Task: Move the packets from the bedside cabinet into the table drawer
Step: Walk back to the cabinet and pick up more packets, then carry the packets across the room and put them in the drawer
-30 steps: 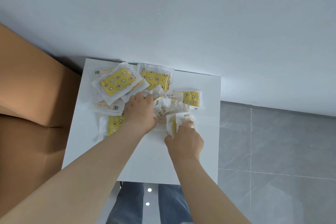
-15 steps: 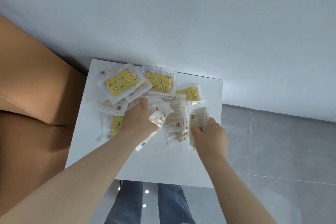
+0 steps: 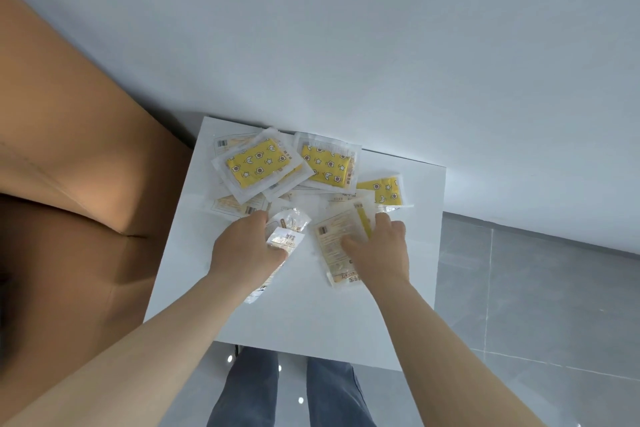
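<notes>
Several clear packets with yellow patterned contents (image 3: pixel 258 165) lie piled at the back of the white bedside cabinet top (image 3: pixel 311 315). My left hand (image 3: pixel 244 248) grips a bunch of clear packets (image 3: pixel 289 234), which stick out above and below the fist. My right hand (image 3: pixel 379 253) holds a stack of pale printed packets (image 3: pixel 334 236), thumb on top and fingers curled over the right edge. More packets (image 3: pixel 382 189) lie just beyond my right hand. The table drawer is not in view.
A brown padded surface (image 3: pixel 69 201), like a bed side, stands against the cabinet's left edge. A pale wall (image 3: pixel 346 28) rises behind. Grey tiled floor (image 3: pixel 536 288) lies to the right, and a person's jeans-clad legs (image 3: pixel 291 392) show below the cabinet's front edge.
My right hand went right with a packet, then came back towards the pile's middle with a stack under it. My left hand kept its bunch and drew slightly towards me.
</notes>
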`<action>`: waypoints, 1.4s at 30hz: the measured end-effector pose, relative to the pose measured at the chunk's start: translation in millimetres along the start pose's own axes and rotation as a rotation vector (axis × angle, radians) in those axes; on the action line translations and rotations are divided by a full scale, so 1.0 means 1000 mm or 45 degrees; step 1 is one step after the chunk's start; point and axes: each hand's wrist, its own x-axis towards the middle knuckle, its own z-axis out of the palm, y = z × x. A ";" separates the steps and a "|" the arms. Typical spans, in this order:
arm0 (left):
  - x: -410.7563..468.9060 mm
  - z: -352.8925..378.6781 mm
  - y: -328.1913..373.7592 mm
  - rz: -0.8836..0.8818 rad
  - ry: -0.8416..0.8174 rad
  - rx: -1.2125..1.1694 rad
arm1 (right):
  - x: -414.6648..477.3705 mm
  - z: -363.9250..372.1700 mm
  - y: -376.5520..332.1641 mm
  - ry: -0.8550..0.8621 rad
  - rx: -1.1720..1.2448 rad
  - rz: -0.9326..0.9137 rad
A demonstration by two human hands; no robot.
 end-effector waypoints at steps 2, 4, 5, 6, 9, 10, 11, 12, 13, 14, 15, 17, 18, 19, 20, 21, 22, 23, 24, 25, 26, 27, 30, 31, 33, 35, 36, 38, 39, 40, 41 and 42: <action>-0.001 0.001 -0.001 -0.002 0.001 -0.040 | 0.001 0.007 -0.004 0.039 -0.043 0.038; -0.002 0.002 -0.002 0.003 0.008 -0.079 | 0.001 0.014 -0.009 0.086 -0.076 0.061; -0.002 0.003 -0.003 -0.002 0.009 -0.095 | 0.000 0.016 -0.011 0.103 -0.070 0.069; -0.003 0.005 -0.004 -0.014 0.010 -0.114 | 0.000 0.018 -0.012 0.109 -0.039 0.080; -0.001 0.009 -0.007 -0.049 -0.006 -0.161 | -0.002 0.023 -0.016 0.068 0.136 0.118; 0.000 0.009 -0.008 -0.054 -0.010 -0.164 | -0.003 0.024 -0.016 0.046 0.185 0.130; 0.000 0.009 -0.008 -0.060 -0.015 -0.164 | -0.004 0.025 -0.016 0.029 0.224 0.135; 0.000 0.008 -0.009 -0.064 -0.016 -0.164 | -0.006 0.026 -0.016 0.017 0.254 0.129; 0.000 0.008 -0.009 -0.065 -0.018 -0.164 | -0.007 0.026 -0.015 0.009 0.284 0.112; -0.001 0.007 -0.009 -0.061 -0.019 -0.161 | -0.008 0.026 -0.015 -0.003 0.317 0.091; -0.001 0.006 -0.008 -0.061 -0.022 -0.155 | -0.011 0.025 -0.015 -0.015 0.344 0.066; -0.005 0.001 -0.007 -0.063 -0.019 -0.156 | -0.017 0.023 -0.015 -0.023 0.361 0.004; -0.007 -0.002 -0.006 -0.061 -0.011 -0.161 | -0.021 0.020 -0.014 -0.014 0.354 -0.030; -0.010 -0.007 -0.004 -0.058 -0.010 -0.163 | -0.027 0.016 -0.014 0.003 0.338 -0.062; -0.014 -0.012 -0.002 -0.040 -0.006 -0.171 | -0.033 0.011 -0.014 0.022 0.313 -0.091; -0.019 -0.018 0.000 -0.026 -0.011 -0.184 | -0.040 0.005 -0.014 0.038 0.283 -0.119; -0.024 -0.025 0.002 -0.014 -0.011 -0.203 | -0.046 -0.002 -0.014 0.050 0.249 -0.146; -0.030 -0.032 0.004 -0.008 -0.011 -0.215 | -0.054 -0.009 -0.014 0.063 0.215 -0.172; -0.036 -0.040 0.007 0.008 -0.002 -0.223 | -0.062 -0.018 -0.014 0.083 0.184 -0.198; -0.043 -0.048 0.011 0.031 0.008 -0.222 | -0.071 -0.028 -0.016 0.105 0.159 -0.221; -0.050 -0.057 0.015 0.061 0.024 -0.218 | -0.080 -0.039 -0.017 0.128 0.140 -0.239; -0.058 -0.067 0.020 0.090 0.037 -0.208 | -0.090 -0.050 -0.020 0.152 0.129 -0.255; -0.081 -0.103 0.042 0.212 0.082 -0.174 | -0.124 -0.086 -0.031 0.225 0.124 -0.304; -0.088 -0.115 0.050 0.264 0.092 -0.152 | -0.136 -0.098 -0.035 0.251 0.122 -0.319; -0.103 -0.142 0.069 0.378 0.130 -0.114 | -0.161 -0.124 -0.044 0.308 0.120 -0.353; -0.118 -0.169 0.088 0.489 0.181 -0.100 | -0.187 -0.151 -0.050 0.370 0.125 -0.388; -0.126 -0.182 0.098 0.549 0.207 -0.088 | -0.199 -0.164 -0.052 0.404 0.118 -0.404; -0.144 -0.207 0.117 0.664 0.252 -0.055 | -0.226 -0.190 -0.054 0.480 0.104 -0.410; -0.154 -0.218 0.126 0.721 0.271 -0.038 | -0.239 -0.202 -0.053 0.518 0.108 -0.404; -0.163 -0.228 0.137 0.775 0.286 -0.022 | -0.252 -0.214 -0.050 0.555 0.116 -0.398; -0.171 -0.236 0.147 0.821 0.297 -0.004 | -0.263 -0.226 -0.048 0.587 0.121 -0.385; -0.179 -0.245 0.158 0.865 0.307 0.010 | -0.274 -0.237 -0.044 0.621 0.125 -0.366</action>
